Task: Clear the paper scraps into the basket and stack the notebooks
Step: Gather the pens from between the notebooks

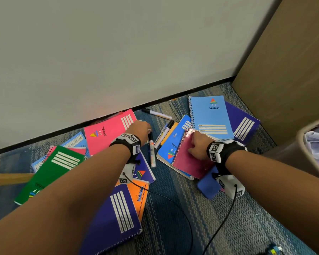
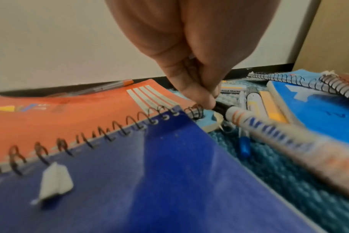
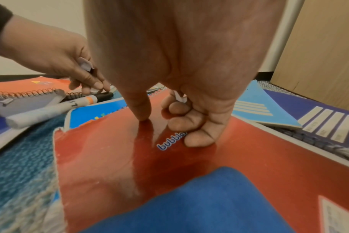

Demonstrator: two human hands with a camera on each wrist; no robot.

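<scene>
Left hand point(image 1: 139, 128) pinches white paper scrap point(image 3: 85, 64) beside black-capped white marker point(image 1: 151, 150); right hand point(image 1: 198, 144) curls round another scrap point(image 3: 179, 97), thumb on glossy pink notebook point(image 1: 187, 159). Small scraps could slip out.

The left hand point(image 2: 191, 52) reaches down, its fingertips point(image 2: 206, 98) pinching the black cap end of a white marker point(image 2: 269, 130) that slants toward the camera, blurred. Below it a dark blue spiral notebook point(image 2: 149, 181) overlaps a pink-orange notebook point(image 2: 70, 113); a small folded paper scrap point(image 2: 56, 182) lies on the blue cover. Right of the marker, more markers point(image 2: 253, 100) lie on the teal carpet point(image 2: 289, 176) beside a bright blue notebook point(image 2: 319, 113). An orange-capped pen point(image 2: 110, 85) lies by the wall.
</scene>
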